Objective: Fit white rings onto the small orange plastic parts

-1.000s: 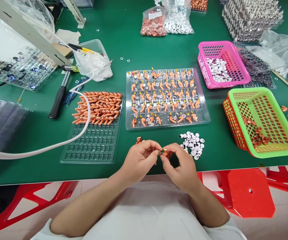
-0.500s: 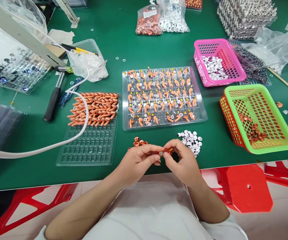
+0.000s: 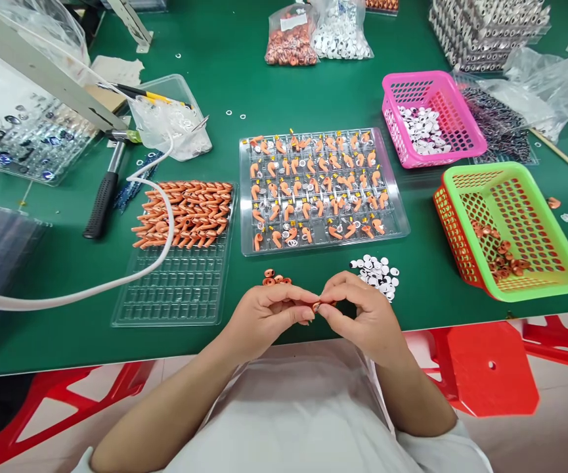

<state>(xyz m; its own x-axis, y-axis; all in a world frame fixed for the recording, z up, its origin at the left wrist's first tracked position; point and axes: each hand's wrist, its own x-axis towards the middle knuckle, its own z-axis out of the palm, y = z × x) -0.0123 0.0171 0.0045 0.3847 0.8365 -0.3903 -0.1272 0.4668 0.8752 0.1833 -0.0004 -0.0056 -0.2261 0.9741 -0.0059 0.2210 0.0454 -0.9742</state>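
Note:
My left hand [image 3: 268,317] and my right hand [image 3: 362,318] meet over the near edge of the green table [image 3: 313,92]. Both pinch one small orange part [image 3: 319,305] between their fingertips. A few orange rings [image 3: 274,278] lie just beyond my left hand. A heap of small white discs [image 3: 376,272] lies just beyond my right hand. Farther out sits a clear tray [image 3: 320,190] with orange hook-shaped parts in its cells.
A second clear tray [image 3: 180,253] on the left holds stacked orange pieces, with a white cable [image 3: 131,279] across it. At right stand a green basket [image 3: 510,230] and a pink basket [image 3: 431,118]. A hammer [image 3: 104,190] lies at left. Bags of parts sit at the back.
Both hands stayed together at the table edge, fingers shifting slightly on the small orange part. The view has moved a little.

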